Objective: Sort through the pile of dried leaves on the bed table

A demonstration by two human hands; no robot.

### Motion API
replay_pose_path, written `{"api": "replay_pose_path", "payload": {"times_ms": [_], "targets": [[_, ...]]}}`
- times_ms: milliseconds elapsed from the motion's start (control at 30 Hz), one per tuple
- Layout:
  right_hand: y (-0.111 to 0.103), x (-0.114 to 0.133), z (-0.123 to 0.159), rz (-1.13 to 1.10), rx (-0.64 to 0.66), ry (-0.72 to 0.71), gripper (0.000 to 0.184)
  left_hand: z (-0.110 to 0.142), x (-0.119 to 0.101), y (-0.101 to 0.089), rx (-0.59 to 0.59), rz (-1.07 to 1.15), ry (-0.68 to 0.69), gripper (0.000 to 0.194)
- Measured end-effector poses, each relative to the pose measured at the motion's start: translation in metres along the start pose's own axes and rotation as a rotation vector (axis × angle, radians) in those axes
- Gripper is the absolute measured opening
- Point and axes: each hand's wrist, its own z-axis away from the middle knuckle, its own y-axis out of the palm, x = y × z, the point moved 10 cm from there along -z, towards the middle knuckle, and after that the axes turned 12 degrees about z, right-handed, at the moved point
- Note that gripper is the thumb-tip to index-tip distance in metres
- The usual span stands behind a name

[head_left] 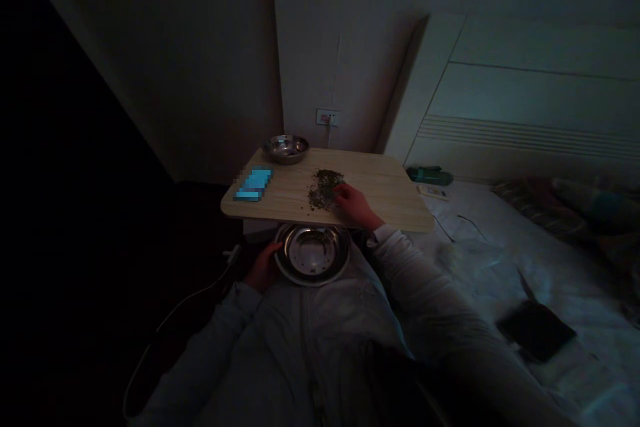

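My left hand [264,268] grips the left rim of a round metal bowl [313,252], which rests at my lap just below the table's front edge. A few small dark bits lie inside that bowl. On the light wooden tabletop [383,190], my right hand [355,205] reaches into a spread of small dark green dried bits [324,188]. Its fingers are bent together at the right side of the spread; whatever is between them is too small and dim to make out.
A second metal bowl [286,149] stands at the tabletop's back left, with a lit phone [254,183] in front of it. A white cable [175,310] hangs at left. On the bed at right lie a green bottle [431,175], a pale remote [433,193] and a dark flat object [536,330].
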Motion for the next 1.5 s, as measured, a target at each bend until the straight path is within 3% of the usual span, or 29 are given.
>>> {"api": "replay_pose_path", "payload": {"times_ms": [133,233,400,900,1133,1367,1500], "targets": [[0.004,0.012,0.001,0.022,0.000,-0.040,0.022,0.004,-0.003,-0.005,-0.080,0.012,0.013,0.019],[0.008,0.018,0.002,0.048,-0.004,-0.066,0.023,0.001,-0.006,-0.007,-0.076,0.026,0.053,0.021],[0.015,0.024,0.003,0.098,0.010,-0.067,0.025,-0.006,-0.009,-0.008,-0.046,0.043,0.123,0.007],[0.026,0.042,0.010,0.156,0.128,-0.090,0.030,0.002,-0.007,-0.006,-0.082,0.127,0.082,0.024],[0.025,0.042,0.013,0.129,0.136,-0.075,0.028,-0.003,-0.009,-0.010,-0.055,0.118,0.097,0.015],[0.026,0.043,0.012,0.100,0.137,-0.143,0.030,0.001,-0.006,-0.004,-0.053,0.110,0.060,0.023],[0.027,0.041,0.013,0.111,0.164,-0.110,0.031,0.002,-0.005,-0.003,-0.042,0.113,0.046,0.025]]}}
